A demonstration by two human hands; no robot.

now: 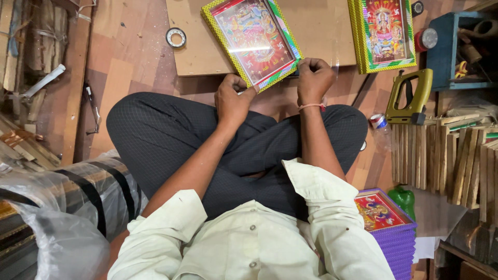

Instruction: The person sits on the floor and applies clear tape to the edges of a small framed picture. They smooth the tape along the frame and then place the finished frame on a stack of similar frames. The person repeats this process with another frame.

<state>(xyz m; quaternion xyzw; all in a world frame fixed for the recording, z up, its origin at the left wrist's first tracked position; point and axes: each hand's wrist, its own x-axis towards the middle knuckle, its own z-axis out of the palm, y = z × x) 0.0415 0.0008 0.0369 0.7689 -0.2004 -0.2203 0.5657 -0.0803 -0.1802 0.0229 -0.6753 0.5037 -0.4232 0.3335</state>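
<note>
The left hand (pixel 233 101) curls closed on the near corner of a framed picture (pixel 252 39) with a yellow-green border, which lies tilted on a flat wooden board (pixel 321 31) in front of the crossed legs. The right hand (pixel 314 78) is fisted at the frame's right near edge, seemingly pinching a clear plastic film, though the glare makes that uncertain. A 2nd framed picture (pixel 384 32) lies just right of the board, near a green staple gun (pixel 410 96).

- Bright, even light from overhead; colours warm.
- A white streak of glare crosses the glass of the framed picture (pixel 252 37).
- Soft shadow lies on the floor (pixel 129 57) beside the knees.
- Sharp mid-frame; the edges bend slightly, and the plastic wrap (pixel 62 228) looks hazy.
</note>
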